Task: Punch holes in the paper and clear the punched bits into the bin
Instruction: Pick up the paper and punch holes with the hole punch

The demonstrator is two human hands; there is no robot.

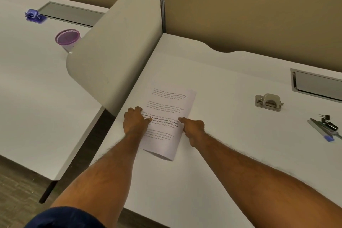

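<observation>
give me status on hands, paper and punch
Left hand and right hand both flat on paper, nothing gripped. Silver hole punch untouched off to the right. Path between clear.

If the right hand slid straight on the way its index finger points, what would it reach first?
The right hand points left across the printed paper, its fingertip already on the sheet. Going straight on, it would likely meet the left hand, resting on the paper's opposite edge, before anything else.
</observation>
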